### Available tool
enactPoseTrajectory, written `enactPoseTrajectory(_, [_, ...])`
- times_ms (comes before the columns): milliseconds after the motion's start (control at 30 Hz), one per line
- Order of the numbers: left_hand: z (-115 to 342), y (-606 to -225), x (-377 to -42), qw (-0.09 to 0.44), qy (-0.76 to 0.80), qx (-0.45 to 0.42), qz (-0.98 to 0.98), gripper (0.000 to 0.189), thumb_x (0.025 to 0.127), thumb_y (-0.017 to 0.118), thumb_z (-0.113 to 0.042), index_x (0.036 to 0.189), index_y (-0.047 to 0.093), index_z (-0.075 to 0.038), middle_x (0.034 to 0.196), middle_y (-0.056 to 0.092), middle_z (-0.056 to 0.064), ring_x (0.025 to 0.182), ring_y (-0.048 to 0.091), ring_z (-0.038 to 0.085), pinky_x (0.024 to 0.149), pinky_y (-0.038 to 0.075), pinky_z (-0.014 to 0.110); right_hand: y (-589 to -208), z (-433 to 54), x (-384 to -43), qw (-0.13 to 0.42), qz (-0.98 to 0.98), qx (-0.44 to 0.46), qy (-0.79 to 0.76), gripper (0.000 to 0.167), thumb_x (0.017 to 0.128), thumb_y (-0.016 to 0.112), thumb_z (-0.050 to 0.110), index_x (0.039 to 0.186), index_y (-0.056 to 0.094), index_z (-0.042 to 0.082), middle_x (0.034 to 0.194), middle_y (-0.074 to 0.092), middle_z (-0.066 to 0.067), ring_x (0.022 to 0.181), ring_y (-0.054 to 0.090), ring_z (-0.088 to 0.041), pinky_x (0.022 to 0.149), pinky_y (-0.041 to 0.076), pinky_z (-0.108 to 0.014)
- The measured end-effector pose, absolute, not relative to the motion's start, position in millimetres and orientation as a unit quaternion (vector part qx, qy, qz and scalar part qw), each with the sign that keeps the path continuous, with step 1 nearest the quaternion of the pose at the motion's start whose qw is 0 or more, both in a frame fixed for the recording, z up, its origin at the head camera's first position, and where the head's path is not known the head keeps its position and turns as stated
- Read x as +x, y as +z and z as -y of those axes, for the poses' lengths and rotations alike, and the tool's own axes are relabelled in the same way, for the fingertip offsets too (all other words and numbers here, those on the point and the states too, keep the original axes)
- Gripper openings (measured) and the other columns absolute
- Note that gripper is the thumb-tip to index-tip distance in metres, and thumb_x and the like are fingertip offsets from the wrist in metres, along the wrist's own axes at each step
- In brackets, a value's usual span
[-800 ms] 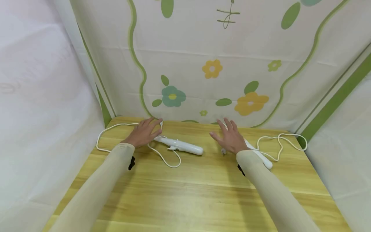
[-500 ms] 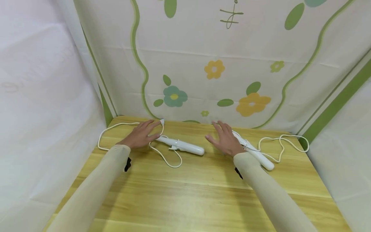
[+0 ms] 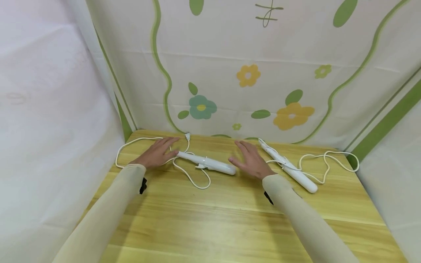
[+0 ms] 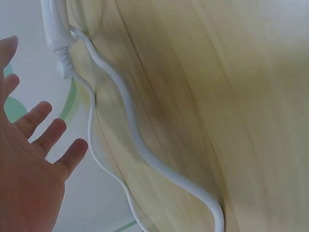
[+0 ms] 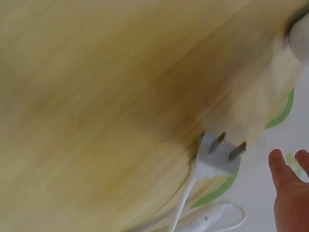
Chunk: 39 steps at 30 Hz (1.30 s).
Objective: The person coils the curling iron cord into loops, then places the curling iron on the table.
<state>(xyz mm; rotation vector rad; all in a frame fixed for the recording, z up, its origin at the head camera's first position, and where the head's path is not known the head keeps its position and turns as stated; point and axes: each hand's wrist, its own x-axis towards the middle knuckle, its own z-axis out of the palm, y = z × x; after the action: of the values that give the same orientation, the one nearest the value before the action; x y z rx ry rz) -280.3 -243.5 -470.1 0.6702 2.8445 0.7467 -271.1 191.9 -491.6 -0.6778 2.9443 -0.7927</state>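
Observation:
Two slim white corded wands, resembling hair irons, lie on the wooden table. My left hand has its fingers loosely spread by the narrow end of the left wand, the thumb right at that tip. The left wrist view shows this hand holding nothing, beside a white cord. With fingers extended, my right hand hovers between the left wand's rounded end and the right wand. In the right wrist view a two-pin plug lies near its fingers; my hand hides it in the head view.
A printed cloth with flowers hangs along the table's back edge, and white cloth walls stand on both sides. One plug sits at the back edge. Loops of cord lie at the far right and far left.
Both hands have shifted slightly left, uncovering the narrow ends of both wands. The wands stay in place on the table; the head view has tilted a little.

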Motion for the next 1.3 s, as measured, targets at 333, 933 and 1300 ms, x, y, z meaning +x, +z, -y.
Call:
enactPoseTrajectory(333, [253, -478, -286, 0.081, 0.259, 0.201, -0.941, 0.060, 0.113, 0.040, -0.015, 0.172, 0.032, -0.020, 0.176, 0.033, 0.018, 0.163, 0.025, 0.046, 0.129, 0.023, 0.070, -500, -175, -267, 0.044, -0.938, -0.220, -0.265, 0.099, 0.101, 0.057, 0.078, 0.176, 0.021, 0.026, 0.179, 0.028, -0.009, 0.166, 0.024, -0.038, 0.129, 0.028, -0.068])
enactPoseTrajectory(933, [264, -494, -294, 0.056, 0.212, 0.191, -0.957, 0.054, 0.112, 0.053, -0.010, 0.165, 0.044, -0.012, 0.176, 0.024, 0.029, 0.159, 0.025, 0.058, 0.119, 0.030, 0.082, -520, -155, -266, 0.034, -0.939, -0.246, -0.237, 0.110, 0.090, 0.076, 0.075, 0.174, 0.028, 0.023, 0.175, 0.035, -0.009, 0.165, 0.028, -0.037, 0.124, 0.037, -0.068])
enactPoseTrajectory(1300, [260, -496, -296, 0.034, 0.198, 0.194, -0.960, 0.052, 0.112, 0.056, -0.005, 0.162, 0.049, -0.016, 0.178, 0.016, 0.027, 0.156, 0.028, 0.061, 0.114, 0.032, 0.085, -524, -150, -269, 0.018, -0.946, -0.257, -0.198, 0.108, 0.090, 0.081, 0.068, 0.170, 0.036, 0.010, 0.172, 0.040, -0.017, 0.163, 0.032, -0.042, 0.131, 0.029, -0.060])
